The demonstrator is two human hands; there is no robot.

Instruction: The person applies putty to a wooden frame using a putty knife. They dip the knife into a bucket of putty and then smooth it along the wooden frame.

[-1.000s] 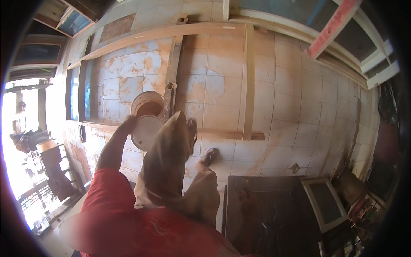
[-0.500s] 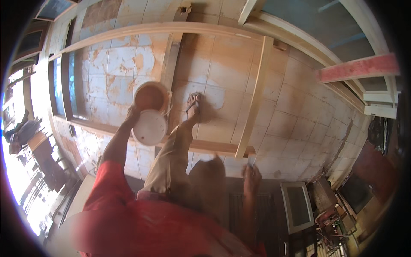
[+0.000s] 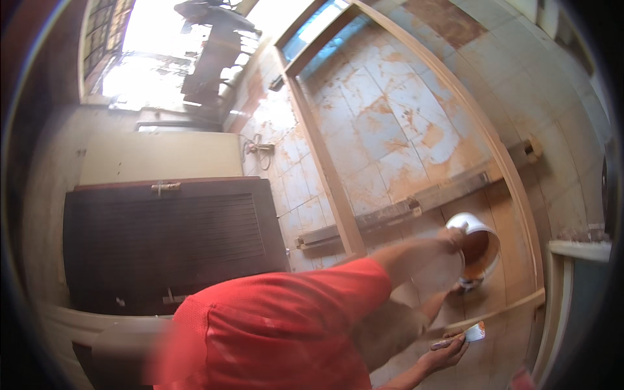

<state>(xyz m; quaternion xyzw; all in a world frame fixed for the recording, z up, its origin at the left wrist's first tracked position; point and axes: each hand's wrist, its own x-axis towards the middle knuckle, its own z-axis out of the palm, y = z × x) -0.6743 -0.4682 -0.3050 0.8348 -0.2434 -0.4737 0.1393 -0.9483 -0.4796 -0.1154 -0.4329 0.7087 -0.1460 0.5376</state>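
Note:
My left hand (image 3: 454,239) grips the rim of a tipped white bucket (image 3: 464,222) whose inside is coated reddish brown. A pale round lid (image 3: 434,268) sits close beside the bucket, below my left forearm; whether my fingers also hold it cannot be made out. Lower down, my right hand (image 3: 448,353) is closed around a flat-ended hand tool (image 3: 476,332) with a brown handle. Its broad end is pale with orange smears; brush or scraper, I cannot tell. That end is just below a light wooden crosspiece (image 3: 500,309). My sandalled foot (image 3: 469,283) is beneath the bucket.
A long wooden frame (image 3: 448,65) lies over tiles (image 3: 377,130) stained orange. A weathered beam (image 3: 448,194) crosses under it. Left of me stands a dark louvred panel (image 3: 169,240) with a pale board behind it. A cable (image 3: 261,148) lies on the floor. Another pale frame (image 3: 560,292) is at the right.
My view has swung left, so the dark panel and bright opening show more. My right hand's tool, earlier at the crosspiece's end, now appears slightly apart from it. The left hand keeps the bucket.

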